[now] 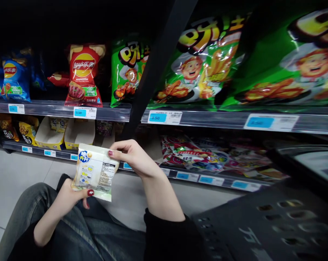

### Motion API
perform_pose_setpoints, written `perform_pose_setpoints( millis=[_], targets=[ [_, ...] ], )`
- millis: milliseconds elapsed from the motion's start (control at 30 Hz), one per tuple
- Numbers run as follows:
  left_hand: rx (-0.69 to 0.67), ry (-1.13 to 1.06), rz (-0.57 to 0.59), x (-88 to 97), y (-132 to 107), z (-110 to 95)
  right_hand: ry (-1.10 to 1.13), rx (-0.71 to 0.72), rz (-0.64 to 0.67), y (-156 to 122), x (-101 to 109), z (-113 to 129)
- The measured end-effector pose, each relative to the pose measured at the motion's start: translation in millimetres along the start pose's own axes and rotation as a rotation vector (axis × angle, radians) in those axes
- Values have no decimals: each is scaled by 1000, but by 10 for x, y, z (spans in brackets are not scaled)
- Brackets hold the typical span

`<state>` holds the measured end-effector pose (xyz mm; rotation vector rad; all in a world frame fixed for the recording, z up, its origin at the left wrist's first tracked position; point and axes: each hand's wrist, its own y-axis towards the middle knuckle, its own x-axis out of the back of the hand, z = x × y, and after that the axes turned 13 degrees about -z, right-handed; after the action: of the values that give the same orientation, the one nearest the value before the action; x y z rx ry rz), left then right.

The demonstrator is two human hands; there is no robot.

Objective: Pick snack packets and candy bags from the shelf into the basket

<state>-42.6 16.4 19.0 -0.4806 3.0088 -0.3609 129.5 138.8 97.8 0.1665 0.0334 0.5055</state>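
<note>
A small cream-coloured snack packet (95, 170) with a blue logo and printed text is held up in front of the shelves. My left hand (75, 194) grips its lower left edge, the thumb with red nail lying across the front. At its upper right corner, my right hand (131, 156) pinches the packet between thumb and fingers. The fingers behind the packet are partly hidden. Just beyond it on the bottom shelf stand two yellow open cartons (79, 134), one with small packets inside.
Red (84, 76), blue (15, 79) and green chip bags (191, 69) stand on the shelf above. Colourful flat packets (191, 152) lie on the lower shelf at right. A black plastic basket (248, 224) occupies the lower right. A dark shelf post (155, 58) slants between the bays.
</note>
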Motion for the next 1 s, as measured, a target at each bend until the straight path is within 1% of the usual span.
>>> perform_pose_setpoints(
  millis=[100,200,433,500,600,700,833,1000],
  targets=[
    [23,-25,0,-1,32,31,-58,9,48,-46,-2,93],
    [35,-62,38,-7,40,43,-91,-1,105,-78,-5,157],
    [42,-101,84,-15,27,27,-130,-11,112,-111,7,213],
    [41,-96,90,-13,14,17,-145,-5,95,-96,19,193],
    [35,-87,102,-8,-22,-1,-182,13,24,-53,34,130],
    [28,-89,118,-3,-60,-10,-207,0,-25,-6,36,54],
    [26,-97,115,-4,-80,-4,-242,-36,-46,36,27,-17],
    [31,-92,98,-16,-91,-7,-247,-78,-65,56,24,-42]
  ],
)
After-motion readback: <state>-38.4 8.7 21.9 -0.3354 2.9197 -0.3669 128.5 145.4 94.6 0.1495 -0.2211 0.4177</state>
